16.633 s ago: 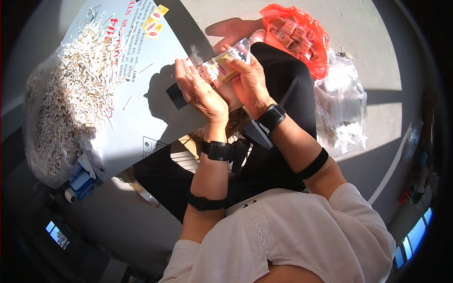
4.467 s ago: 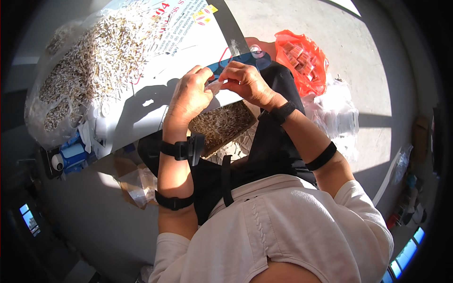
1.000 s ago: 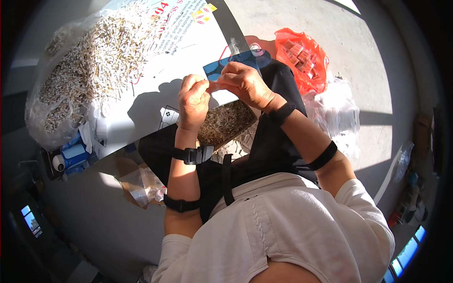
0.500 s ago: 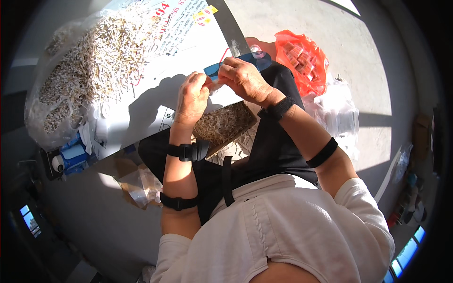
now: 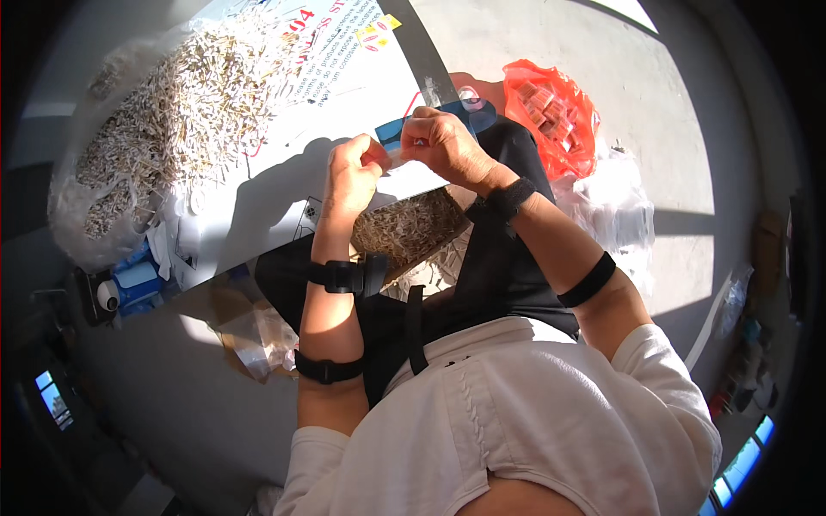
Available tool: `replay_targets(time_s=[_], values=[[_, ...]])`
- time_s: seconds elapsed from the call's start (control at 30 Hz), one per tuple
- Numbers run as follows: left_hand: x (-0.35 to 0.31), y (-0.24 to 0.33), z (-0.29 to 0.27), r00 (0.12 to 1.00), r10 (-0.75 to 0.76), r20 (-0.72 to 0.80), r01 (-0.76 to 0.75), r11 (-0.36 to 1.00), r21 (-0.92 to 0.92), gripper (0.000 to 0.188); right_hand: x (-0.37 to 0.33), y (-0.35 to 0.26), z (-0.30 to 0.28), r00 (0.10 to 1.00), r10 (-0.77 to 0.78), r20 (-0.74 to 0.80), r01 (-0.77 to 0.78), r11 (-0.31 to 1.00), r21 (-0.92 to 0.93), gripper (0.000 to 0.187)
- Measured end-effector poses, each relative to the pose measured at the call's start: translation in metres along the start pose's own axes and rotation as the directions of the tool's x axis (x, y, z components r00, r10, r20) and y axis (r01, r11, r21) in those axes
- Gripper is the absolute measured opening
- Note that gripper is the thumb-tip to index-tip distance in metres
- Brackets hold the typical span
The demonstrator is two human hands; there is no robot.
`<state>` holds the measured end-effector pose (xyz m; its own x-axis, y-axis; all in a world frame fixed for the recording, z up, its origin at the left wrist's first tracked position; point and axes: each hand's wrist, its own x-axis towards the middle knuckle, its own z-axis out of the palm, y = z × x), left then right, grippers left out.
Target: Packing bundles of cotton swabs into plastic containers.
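- Head view: both hands raised close together over the near edge of a pale printed board [image 5: 280,144]
- Left hand [image 5: 354,175] curled, thumb and fingertips pinched together on one side of a clear plastic piece [image 5: 397,160]
- Right hand [image 5: 449,151] curled likewise, fingertips closed on its other side; plastic sits between the two, mostly covered by fingers, contents not made out
- Blue translucent strip [image 5: 390,136] just behind, right hand cutting across it
- Lower down, open box [image 5: 453,229] of thin sticks between the person's legs, left part masked by the left forearm
- Board's left side: large heap of pale sticks [image 5: 185,112] in a clear bag [image 5: 69,202]; yellow labels [image 5: 377,34] near the far edge
- Blue-and-white container [image 5: 135,286] at the near left corner
- Floor, right: open red bag [image 5: 588,138] with small packets [image 5: 547,112], clear plastic bags [image 5: 613,211] beside it
- Floor, left: cardboard and crumpled plastic [image 5: 258,340]
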<state>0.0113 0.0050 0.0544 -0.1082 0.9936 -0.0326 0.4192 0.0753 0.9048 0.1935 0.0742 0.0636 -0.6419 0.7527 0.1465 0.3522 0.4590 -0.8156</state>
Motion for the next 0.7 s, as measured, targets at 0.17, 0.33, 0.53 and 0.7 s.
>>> replay_targets(time_s=[0.17, 0.33, 0.53, 0.7], values=[[-0.007, 0.005, 0.006, 0.989, 0.145, -0.018, -0.144, 0.989, 0.026, 0.018, -0.012, 0.006, -0.001, 0.997, 0.06, 0.043, -0.071, 0.938, 0.339, 0.011], [-0.007, 0.004, 0.006, 0.984, 0.179, 0.016, -0.18, 0.984, 0.014, 0.016, -0.012, 0.023, 0.001, 0.998, 0.048, 0.048, -0.064, 0.895, 0.442, 0.01], [-0.002, -0.008, 0.006, 0.999, 0.028, 0.03, -0.024, 0.991, -0.134, 0.01, -0.011, 0.021, 0.004, 0.987, 0.141, 0.071, -0.157, 0.847, 0.508, 0.009], [0.007, 0.001, 0.004, 0.995, -0.05, 0.081, 0.056, 0.996, -0.066, 0.01, 0.0, 0.007, -0.005, 0.962, 0.232, 0.142, -0.271, 0.87, 0.411, 0.008]])
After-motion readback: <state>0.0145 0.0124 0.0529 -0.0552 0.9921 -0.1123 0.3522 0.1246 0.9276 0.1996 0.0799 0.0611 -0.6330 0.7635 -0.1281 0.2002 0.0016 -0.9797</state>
